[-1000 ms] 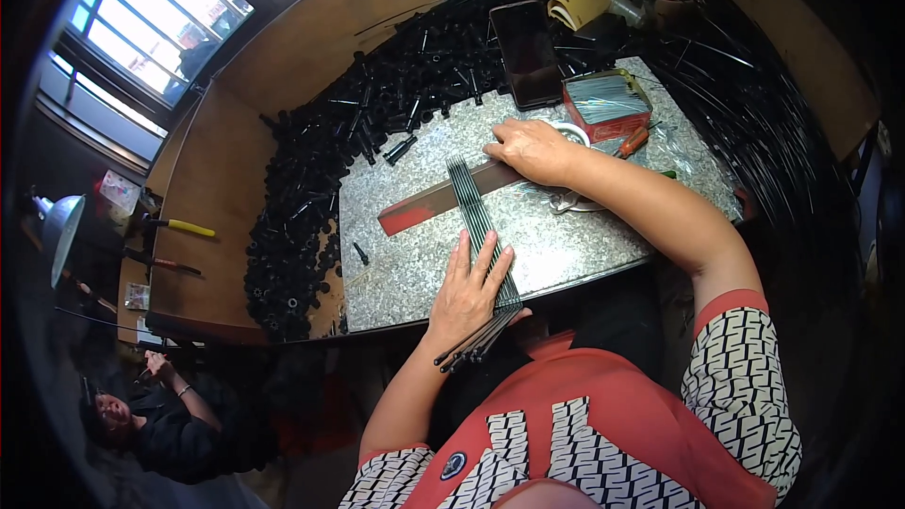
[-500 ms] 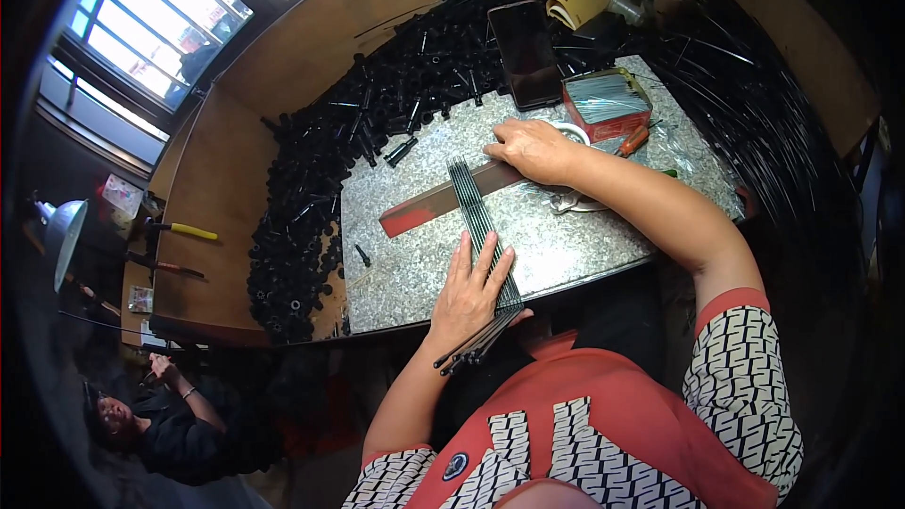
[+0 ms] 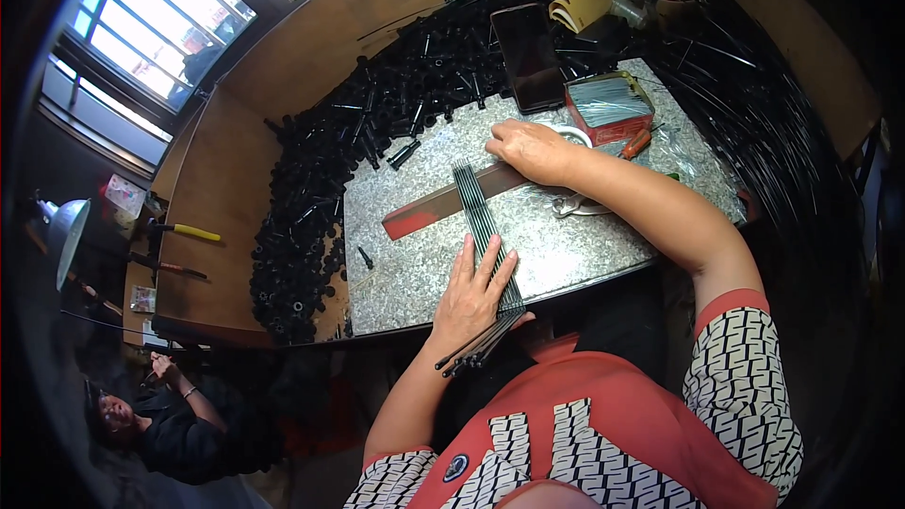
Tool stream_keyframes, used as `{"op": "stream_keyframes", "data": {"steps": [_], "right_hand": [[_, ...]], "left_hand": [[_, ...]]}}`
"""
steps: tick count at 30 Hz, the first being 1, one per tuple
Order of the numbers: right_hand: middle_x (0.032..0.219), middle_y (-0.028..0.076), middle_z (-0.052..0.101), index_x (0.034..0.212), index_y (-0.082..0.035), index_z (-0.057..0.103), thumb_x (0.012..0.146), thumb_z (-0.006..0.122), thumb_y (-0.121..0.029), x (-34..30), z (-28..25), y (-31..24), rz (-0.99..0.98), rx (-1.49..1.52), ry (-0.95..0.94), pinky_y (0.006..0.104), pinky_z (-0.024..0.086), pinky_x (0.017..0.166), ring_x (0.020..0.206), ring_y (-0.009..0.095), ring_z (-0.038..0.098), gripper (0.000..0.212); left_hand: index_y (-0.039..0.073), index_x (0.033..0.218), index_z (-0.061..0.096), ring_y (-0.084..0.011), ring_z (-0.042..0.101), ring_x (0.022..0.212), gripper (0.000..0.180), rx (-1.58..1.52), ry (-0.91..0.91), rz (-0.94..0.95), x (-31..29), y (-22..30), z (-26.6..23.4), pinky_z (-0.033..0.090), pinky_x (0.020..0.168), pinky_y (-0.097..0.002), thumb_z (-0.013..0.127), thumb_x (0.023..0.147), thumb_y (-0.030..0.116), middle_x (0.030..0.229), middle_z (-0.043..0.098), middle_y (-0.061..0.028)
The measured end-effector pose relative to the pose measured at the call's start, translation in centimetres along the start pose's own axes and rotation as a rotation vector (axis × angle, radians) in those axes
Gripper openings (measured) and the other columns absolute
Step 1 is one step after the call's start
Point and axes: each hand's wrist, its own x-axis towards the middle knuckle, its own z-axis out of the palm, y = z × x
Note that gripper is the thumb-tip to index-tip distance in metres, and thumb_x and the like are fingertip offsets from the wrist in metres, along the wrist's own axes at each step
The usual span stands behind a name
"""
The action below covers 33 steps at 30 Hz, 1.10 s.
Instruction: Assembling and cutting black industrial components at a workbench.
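Note:
A fanned bundle of thin black rods (image 3: 479,211) lies across a long flat brown bar (image 3: 430,205) with a red end, on a speckled stone slab. My left hand (image 3: 468,295) holds the near part of the bundle, its fingers stretched along the top and the thumb tip showing at the other side. The rods' dark knobbed ends (image 3: 464,358) stick out past the slab's near edge. Over the bar's right part, my right hand (image 3: 534,151) is closed with curled fingers; its grip underneath is partly hidden. A white round dish (image 3: 572,135) sits against that hand.
Black tubular parts (image 3: 311,188) are heaped left and behind the speckled slab (image 3: 396,292). A phone (image 3: 528,57), a red tin of thin pale rods (image 3: 624,128), an orange-handled tool (image 3: 636,143) and pliers (image 3: 577,206) lie rightward. Long black rods (image 3: 792,123) fill the far right. Another person (image 3: 179,415) sits left.

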Motion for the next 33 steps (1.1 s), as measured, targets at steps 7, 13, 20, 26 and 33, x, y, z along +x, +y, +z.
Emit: {"op": "stream_keyframes", "data": {"steps": [7, 13, 20, 26, 33], "right_hand": [[0.094, 0.017, 0.059, 0.088, 0.000, 0.059, 0.081, 0.050, -0.007, 0.1, -0.5, 1.2, -0.027, 0.026, -0.032, 0.0401, 0.048, 0.083, 0.096, 0.033, 0.058, 0.014], [0.087, 0.015, 0.056, 0.082, 0.000, 0.057, 0.079, 0.052, -0.007, 0.4, -0.4, 0.7, -0.106, 0.037, -0.027, 0.0403, 0.047, 0.077, 0.090, 0.032, 0.057, 0.009], [0.083, 0.014, 0.054, 0.080, -0.001, 0.056, 0.077, 0.054, -0.008, -0.1, -0.9, 0.9, -0.076, 0.060, -0.008, 0.0409, 0.047, 0.072, 0.086, 0.032, 0.057, 0.008], [0.085, 0.013, 0.054, 0.082, -0.002, 0.057, 0.079, 0.052, -0.010, 0.6, -0.8, 0.7, -0.065, 0.100, -0.035, 0.0398, 0.048, 0.074, 0.087, 0.031, 0.057, 0.010], [0.087, 0.013, 0.055, 0.083, -0.002, 0.059, 0.080, 0.053, -0.009, 0.6, -0.3, 1.0, -0.113, 0.033, -0.064, 0.0394, 0.048, 0.075, 0.089, 0.031, 0.057, 0.009]], "left_hand": [[0.009, 0.138, 0.038, -0.0483, 0.020, 0.134, 0.090, -0.002, -0.006, -0.007, 0.2, -0.1, -0.1, 0.025, 0.109, -0.0538, 0.074, 0.068, 0.052, 0.146, 0.026, -0.0217], [0.000, 0.136, 0.039, -0.0492, 0.024, 0.133, 0.100, -0.015, 0.055, -0.017, -0.4, -0.3, -0.3, 0.027, 0.108, -0.0537, 0.072, 0.062, 0.060, 0.142, 0.030, -0.0274], [-0.002, 0.133, 0.041, -0.0490, 0.026, 0.132, 0.097, -0.051, 0.099, 0.019, -0.2, -0.5, 0.3, 0.027, 0.107, -0.0547, 0.069, 0.065, 0.062, 0.141, 0.034, -0.0254], [-0.002, 0.135, 0.040, -0.0483, 0.025, 0.132, 0.089, -0.053, 0.082, 0.012, -0.2, -0.6, -0.3, 0.027, 0.107, -0.0530, 0.063, 0.073, 0.058, 0.143, 0.032, -0.0232], [-0.002, 0.136, 0.038, -0.0476, 0.026, 0.133, 0.092, -0.086, 0.094, -0.017, -0.1, -0.4, -0.2, 0.026, 0.108, -0.0511, 0.067, 0.071, 0.057, 0.142, 0.028, -0.0314]]}}
